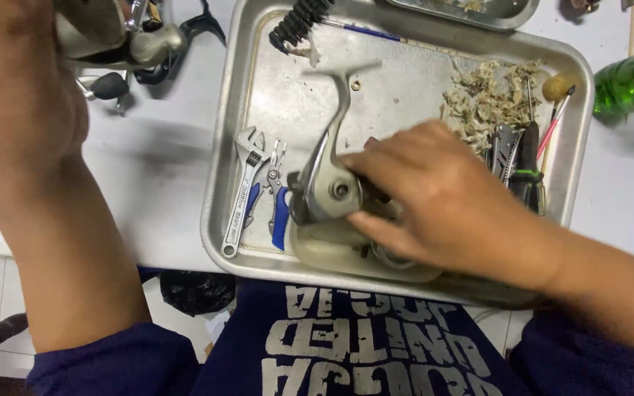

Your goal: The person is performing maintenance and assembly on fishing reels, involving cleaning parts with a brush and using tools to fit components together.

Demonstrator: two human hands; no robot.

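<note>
Head view: a person seated at a white bench [163, 161] works over a metal tray [218, 220] set at its near edge. The right hand [434, 198] reaches in from the right, palm down, fingers closed around the body of a silver spinning reel [329, 183], which stands in the tray's near half with its foot pointing toward the far edge, apparently steadied there so loose parts stay inside the tray. The left hand [20, 95] is raised at the bench's far left corner, forearm upright, wrapped around a second reel [122, 37]. A small adjustable wrench [242, 192] and blue-handled pliers [277, 194] lie side by side along the tray's left wall. A heap of pale shreds [489, 99] sits near the far right corner, a multi-tool [506, 150] just beside it. A green bottle [629, 84] lies off the tray at right
</note>
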